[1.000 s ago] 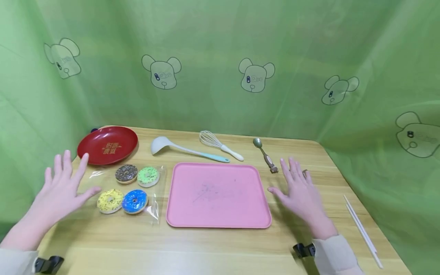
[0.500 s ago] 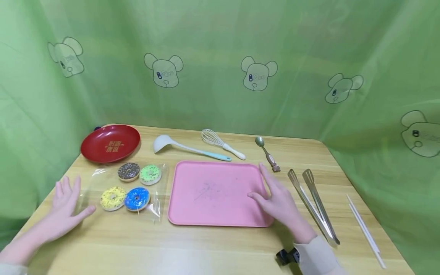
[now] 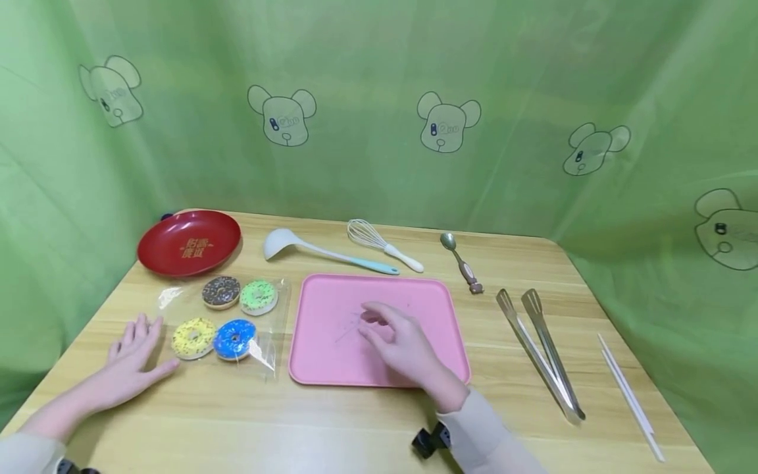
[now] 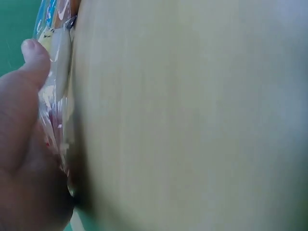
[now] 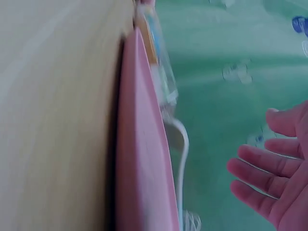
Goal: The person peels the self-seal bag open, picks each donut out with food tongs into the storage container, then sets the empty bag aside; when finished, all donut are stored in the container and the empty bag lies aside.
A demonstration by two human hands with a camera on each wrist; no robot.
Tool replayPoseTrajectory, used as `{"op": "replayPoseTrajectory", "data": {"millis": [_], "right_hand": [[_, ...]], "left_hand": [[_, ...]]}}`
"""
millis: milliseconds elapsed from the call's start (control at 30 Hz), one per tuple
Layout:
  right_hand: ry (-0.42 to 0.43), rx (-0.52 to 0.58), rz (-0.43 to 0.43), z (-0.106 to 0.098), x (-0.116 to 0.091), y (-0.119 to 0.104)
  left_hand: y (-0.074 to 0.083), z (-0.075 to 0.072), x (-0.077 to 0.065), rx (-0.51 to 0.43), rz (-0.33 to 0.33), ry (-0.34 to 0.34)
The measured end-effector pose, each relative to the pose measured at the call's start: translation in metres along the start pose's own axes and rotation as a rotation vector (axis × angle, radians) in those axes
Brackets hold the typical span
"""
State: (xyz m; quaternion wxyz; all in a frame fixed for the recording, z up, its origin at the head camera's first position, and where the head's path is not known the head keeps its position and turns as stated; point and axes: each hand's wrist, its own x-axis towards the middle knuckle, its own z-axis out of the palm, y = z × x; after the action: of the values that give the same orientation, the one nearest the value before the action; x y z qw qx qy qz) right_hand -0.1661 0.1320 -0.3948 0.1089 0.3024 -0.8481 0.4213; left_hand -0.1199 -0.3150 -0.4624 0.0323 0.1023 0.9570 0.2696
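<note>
Clear bag [image 3: 269, 342] flat on the wooden table [image 3: 254, 421], just left of the pink tray [image 3: 326, 329]. Inside: yellow doughnut [image 3: 204, 332], blue doughnut [image 3: 233, 349], brown doughnut [image 3: 222, 298], green doughnut [image 3: 258, 298]. Probably light overall; film likely thin, slick and crinkly, contents firmer and free to slide. Some risk of tearing under a rough pull. Best taken by a gathered edge, or pinched through the film across one doughnut; from a lone corner, a likely swing of the load.

At the bag's left side: left hand [image 3: 129, 368], low, fingers extended, thumb spread toward the yellow doughnut. Nothing gripped; contact with film impossible to tell.

Over the tray, raised clear of it: right hand [image 3: 408, 342], reaching in from the right, fingers loosely bent, thumb apart, nothing held. Tray probably stiff, best lifted by opposite rims.

Farther out: red plate [image 3: 189, 243] behind the bag, tongs [image 3: 535, 357] right of the tray.
</note>
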Motion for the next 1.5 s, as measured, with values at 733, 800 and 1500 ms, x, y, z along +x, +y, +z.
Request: {"op": "replayPoseTrajectory", "data": {"millis": [733,800,1500], "right_hand": [[-0.424,-0.221,-0.068,0.11,0.023,-0.051],[-0.428,-0.245,-0.051,0.114,0.025,-0.054],[-0.329,-0.378,-0.241,0.134,0.021,-0.05]], "left_hand": [[0.004,0.0,0.005,0.125,-0.054,-0.076],[0.004,0.001,0.004,0.129,-0.057,-0.077],[0.002,0.005,0.005,0.129,-0.08,-0.085]]}}
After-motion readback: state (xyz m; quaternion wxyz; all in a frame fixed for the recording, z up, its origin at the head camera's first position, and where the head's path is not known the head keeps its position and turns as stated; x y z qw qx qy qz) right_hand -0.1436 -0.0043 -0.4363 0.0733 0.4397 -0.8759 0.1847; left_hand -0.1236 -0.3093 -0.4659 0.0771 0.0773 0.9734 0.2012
